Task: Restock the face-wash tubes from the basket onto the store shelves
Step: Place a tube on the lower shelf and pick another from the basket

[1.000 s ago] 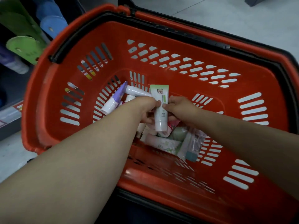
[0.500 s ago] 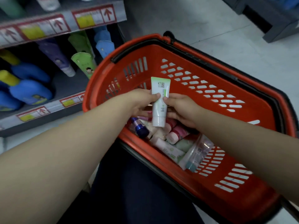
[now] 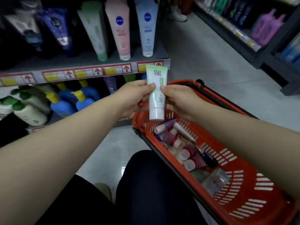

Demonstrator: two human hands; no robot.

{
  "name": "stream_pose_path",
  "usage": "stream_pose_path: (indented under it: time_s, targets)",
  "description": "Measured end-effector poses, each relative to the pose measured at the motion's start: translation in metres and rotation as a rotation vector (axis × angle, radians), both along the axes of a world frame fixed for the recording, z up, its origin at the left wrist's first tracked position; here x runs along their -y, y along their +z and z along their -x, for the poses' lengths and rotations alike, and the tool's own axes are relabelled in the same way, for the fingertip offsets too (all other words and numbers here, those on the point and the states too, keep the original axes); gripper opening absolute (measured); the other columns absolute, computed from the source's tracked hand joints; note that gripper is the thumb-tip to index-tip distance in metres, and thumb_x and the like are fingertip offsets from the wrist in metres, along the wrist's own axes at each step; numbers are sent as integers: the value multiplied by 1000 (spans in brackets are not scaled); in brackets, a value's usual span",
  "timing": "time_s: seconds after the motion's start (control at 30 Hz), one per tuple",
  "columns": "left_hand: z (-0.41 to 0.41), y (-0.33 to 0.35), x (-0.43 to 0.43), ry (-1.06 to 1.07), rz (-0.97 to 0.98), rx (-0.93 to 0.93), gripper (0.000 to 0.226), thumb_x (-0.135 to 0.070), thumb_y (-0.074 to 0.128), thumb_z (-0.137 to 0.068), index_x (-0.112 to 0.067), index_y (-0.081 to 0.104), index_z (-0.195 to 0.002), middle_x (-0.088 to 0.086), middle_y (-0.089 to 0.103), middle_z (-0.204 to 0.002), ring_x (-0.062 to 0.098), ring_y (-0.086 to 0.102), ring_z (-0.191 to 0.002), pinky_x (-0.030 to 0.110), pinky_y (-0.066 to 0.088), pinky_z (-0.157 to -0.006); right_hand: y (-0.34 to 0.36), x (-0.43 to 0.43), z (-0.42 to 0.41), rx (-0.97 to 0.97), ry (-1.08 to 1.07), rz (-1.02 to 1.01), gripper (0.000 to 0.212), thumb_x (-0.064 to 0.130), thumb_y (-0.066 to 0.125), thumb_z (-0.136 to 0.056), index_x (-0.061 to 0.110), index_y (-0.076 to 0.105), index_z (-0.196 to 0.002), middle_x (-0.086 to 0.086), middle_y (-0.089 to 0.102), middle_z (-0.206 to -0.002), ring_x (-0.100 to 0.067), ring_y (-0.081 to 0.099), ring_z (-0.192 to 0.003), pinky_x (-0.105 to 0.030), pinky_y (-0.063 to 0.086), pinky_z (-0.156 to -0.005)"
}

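A white and green face-wash tube [image 3: 156,93] stands cap-down in the air above the red basket [image 3: 253,184]. My left hand [image 3: 133,96] pinches its left edge and my right hand [image 3: 177,99] pinches its right edge. Several more tubes [image 3: 180,143] lie in the bottom of the basket, pink, white and purple. Behind the held tube runs a grey shelf [image 3: 84,60] with price labels along its front, and green, pink and blue tubes [image 3: 121,28] stand on it cap-down.
Blue and green pump bottles [image 3: 65,101] fill the shelf below. My dark-trousered knees [image 3: 146,189] are at the bottom of the view, left of the basket. Another rack of bottles [image 3: 263,28] lines the far right of the grey floor aisle.
Both hands have lifted the white and green tube up out of the basket to shelf-edge height. The view has tilted up from the basket to the shelves.
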State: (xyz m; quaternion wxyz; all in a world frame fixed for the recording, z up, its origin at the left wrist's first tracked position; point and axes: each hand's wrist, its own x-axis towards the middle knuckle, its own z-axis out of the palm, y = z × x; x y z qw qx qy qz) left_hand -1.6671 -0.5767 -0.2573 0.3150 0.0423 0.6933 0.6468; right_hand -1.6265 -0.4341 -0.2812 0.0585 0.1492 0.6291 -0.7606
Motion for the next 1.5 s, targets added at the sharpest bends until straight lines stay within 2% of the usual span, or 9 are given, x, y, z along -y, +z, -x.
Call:
stream_pose_path:
  time_s: [0.1,0.27,0.43,0.6,0.83,1.07,1.27,1.37,1.5]
  targets:
    - [7,33,20,29,-34,-79,14,-26,51,-96,-24,64,-99,-4,69,-87,11,61,-75,31,48,-75,38,20,11,-84,7,31,13,12,53,-95,5,64,-95,-7,70,-86,-12,70,-73,-24,57,-62]
    - [16,87,44,95,-101,-177,15,-26,54,-95,-23,65,-105,-6,70,-78,6,66,-63,25,54,-63,95,44,27,-196,44,-10,13,15,54,-95,8,64,-93,-5,70,-85,-13,68,-75,-26,58,-66]
    - [30,136,59,158,-165,-256,17,-24,54,-95,-17,64,-107,0,70,-88,12,67,-71,34,56,-74,147,60,47,-310,83,-38,14,16,55,-95,7,65,-91,-7,69,-90,-16,68,-79,-29,58,-70]
    - [52,175,66,219,-165,-375,15,-28,57,-93,-15,63,-96,-5,71,-76,4,66,-58,25,54,-59,190,66,71,-416,80,-90,15,17,55,-95,7,64,-91,-7,70,-89,-14,68,-76,-23,55,-63]
    - [84,216,76,292,-233,-515,17,-19,60,-92,-15,58,-109,3,72,-101,14,72,-81,30,58,-67,236,75,110,-560,44,-264,19,18,55,-95,5,66,-103,-15,71,-104,-25,69,-92,-33,59,-79]
    - [146,252,92,242,-133,-736,37,-10,61,-90,-18,59,-125,2,69,-113,20,71,-95,40,59,-76,274,93,167,-622,-16,-383,20,17,51,-97,13,64,-111,-8,70,-109,-22,68,-99,-35,57,-85]
    - [200,263,86,271,-97,-789,33,-9,61,-90,-11,57,-123,3,67,-107,18,66,-100,39,57,-84,293,97,206,-505,-25,-685,16,29,51,-97,22,58,-110,3,66,-101,-15,63,-94,-31,56,-77]
    - [230,258,80,288,-88,-829,31,-9,63,-88,-15,59,-118,1,67,-109,17,64,-102,39,55,-90,290,97,229,-442,-26,-698,17,30,54,-96,18,56,-107,0,64,-96,-15,62,-89,-28,55,-72]
    - [262,253,71,258,-121,-812,33,-13,61,-89,-21,62,-120,1,68,-114,20,65,-104,43,53,-92,281,96,266,-468,-172,-726,20,24,54,-95,11,60,-109,-9,66,-106,-26,64,-97,-41,56,-83]
